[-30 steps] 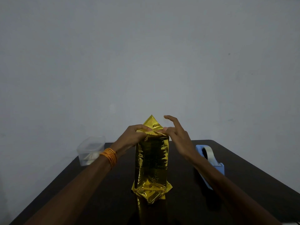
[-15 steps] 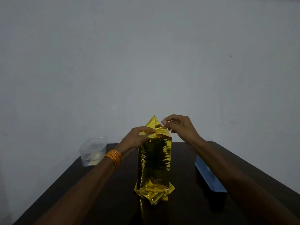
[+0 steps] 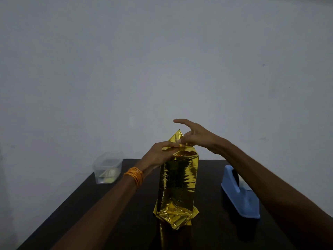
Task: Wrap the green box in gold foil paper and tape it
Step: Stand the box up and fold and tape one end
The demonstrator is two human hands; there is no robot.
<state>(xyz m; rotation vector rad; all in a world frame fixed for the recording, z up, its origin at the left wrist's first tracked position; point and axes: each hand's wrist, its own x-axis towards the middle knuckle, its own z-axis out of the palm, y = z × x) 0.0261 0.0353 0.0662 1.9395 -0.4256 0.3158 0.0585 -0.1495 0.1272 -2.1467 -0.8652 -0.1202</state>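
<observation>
The gold foil paper (image 3: 177, 181) covers the box, which stands upright on the dark table (image 3: 100, 210); no green shows. A pointed triangular foil flap (image 3: 177, 135) sticks up at the top. My left hand (image 3: 158, 155), with orange bangles on its wrist, holds the top left of the package, fingers laid over the folded foil and thumb on the front. My right hand (image 3: 196, 138) is at the top right. Its thumb and lower fingers pinch the foil at the base of the flap, and the index finger points out straight above it.
A blue tape dispenser (image 3: 239, 193) sits on the table to the right of the package, partly behind my right forearm. A clear plastic container (image 3: 108, 167) stands at the back left corner. A plain grey wall rises behind the table.
My right hand has opened its index finger and shifted down onto the base of the flap. The left hand has kept its hold on the top. The camera view moved slightly.
</observation>
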